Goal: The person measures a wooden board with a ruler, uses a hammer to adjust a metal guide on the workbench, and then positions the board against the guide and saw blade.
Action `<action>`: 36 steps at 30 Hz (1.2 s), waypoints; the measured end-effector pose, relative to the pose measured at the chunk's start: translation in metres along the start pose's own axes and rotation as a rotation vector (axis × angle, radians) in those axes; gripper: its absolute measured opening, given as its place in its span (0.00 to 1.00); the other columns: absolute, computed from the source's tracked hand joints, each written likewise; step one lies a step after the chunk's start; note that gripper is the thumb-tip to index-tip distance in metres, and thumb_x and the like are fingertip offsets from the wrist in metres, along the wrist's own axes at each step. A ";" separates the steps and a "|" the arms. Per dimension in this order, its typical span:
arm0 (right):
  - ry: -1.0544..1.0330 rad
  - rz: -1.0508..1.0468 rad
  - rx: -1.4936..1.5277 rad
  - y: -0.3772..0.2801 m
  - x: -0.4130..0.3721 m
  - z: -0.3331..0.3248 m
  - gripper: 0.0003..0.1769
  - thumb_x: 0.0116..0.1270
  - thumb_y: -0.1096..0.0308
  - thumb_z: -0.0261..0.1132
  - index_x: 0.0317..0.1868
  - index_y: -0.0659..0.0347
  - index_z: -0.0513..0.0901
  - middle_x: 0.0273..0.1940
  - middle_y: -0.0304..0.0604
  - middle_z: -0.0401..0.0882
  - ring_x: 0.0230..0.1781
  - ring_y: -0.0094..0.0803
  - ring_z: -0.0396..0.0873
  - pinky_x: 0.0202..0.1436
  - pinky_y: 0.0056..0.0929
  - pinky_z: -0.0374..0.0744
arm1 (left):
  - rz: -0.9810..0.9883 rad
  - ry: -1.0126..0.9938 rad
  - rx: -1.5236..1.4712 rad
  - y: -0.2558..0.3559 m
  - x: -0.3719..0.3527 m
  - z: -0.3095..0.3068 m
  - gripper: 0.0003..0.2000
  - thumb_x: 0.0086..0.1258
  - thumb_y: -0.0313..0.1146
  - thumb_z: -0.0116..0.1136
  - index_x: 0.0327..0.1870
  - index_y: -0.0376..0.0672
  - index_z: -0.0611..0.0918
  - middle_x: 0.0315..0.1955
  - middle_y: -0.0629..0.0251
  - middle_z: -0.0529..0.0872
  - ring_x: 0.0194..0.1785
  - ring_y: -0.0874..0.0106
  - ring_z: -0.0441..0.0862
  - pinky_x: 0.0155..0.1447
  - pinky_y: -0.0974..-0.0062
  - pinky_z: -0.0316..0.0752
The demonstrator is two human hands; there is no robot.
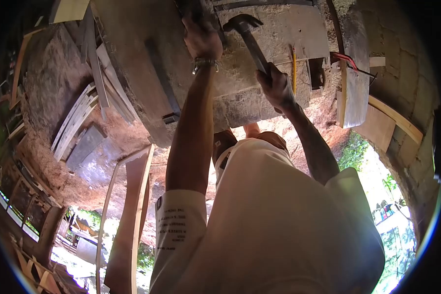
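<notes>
My right hand (278, 88) is wrapped round the handle of a claw hammer (254, 46). The hammer's dark head is raised at the far end, above a worn wooden workbench (245, 105). Farther forward, my left hand (202, 41) is closed at a dark, narrow piece near the top edge of the view. Its fingers are in shadow and blurred, so what they hold cannot be made out. A yellow pencil (294, 68) lies on the bench to the right of the hammer, beside a rectangular hole (316, 73) in the wood.
A red-handled tool (345, 60) rests at the bench's right side. On the left, a long dark bar (161, 81) lies on the board, and wooden slats (76, 122) are stacked beyond it. A tall wooden frame (141, 210) stands lower left. Planks (396, 117) lean against the right wall.
</notes>
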State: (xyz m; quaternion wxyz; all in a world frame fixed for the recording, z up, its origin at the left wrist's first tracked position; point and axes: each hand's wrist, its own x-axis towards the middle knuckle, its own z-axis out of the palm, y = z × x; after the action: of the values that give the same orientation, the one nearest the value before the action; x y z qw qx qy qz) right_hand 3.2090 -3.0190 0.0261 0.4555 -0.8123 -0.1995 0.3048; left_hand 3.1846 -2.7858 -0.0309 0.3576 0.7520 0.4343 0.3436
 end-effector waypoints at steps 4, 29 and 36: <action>0.086 0.305 0.527 -0.030 -0.010 0.011 0.17 0.79 0.54 0.64 0.39 0.60 0.76 0.19 0.34 0.70 0.12 0.21 0.69 0.14 0.26 0.69 | -0.100 -0.115 -0.021 0.007 0.001 -0.009 0.20 0.78 0.37 0.50 0.67 0.38 0.72 0.43 0.34 0.87 0.45 0.36 0.85 0.46 0.41 0.80; 0.101 -0.074 -0.186 -0.006 -0.007 0.031 0.13 0.75 0.64 0.67 0.47 0.63 0.75 0.23 0.58 0.78 0.22 0.60 0.83 0.21 0.49 0.76 | -0.079 -0.034 -0.056 0.009 0.000 -0.007 0.28 0.79 0.54 0.44 0.70 0.45 0.74 0.52 0.35 0.87 0.57 0.37 0.84 0.61 0.45 0.77; 0.062 -0.092 -0.246 0.014 0.002 0.031 0.11 0.74 0.66 0.69 0.43 0.63 0.76 0.21 0.53 0.78 0.18 0.53 0.82 0.20 0.42 0.76 | -0.155 -0.065 -0.062 0.014 0.000 -0.009 0.27 0.80 0.53 0.42 0.70 0.46 0.76 0.57 0.38 0.85 0.60 0.37 0.82 0.62 0.45 0.77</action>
State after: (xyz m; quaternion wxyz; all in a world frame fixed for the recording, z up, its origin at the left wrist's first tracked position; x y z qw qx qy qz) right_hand 3.1900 -3.0053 0.0006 0.3720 -0.8611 -0.2581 0.2315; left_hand 3.1828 -2.7884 -0.0145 0.4200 0.7155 0.4685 0.3034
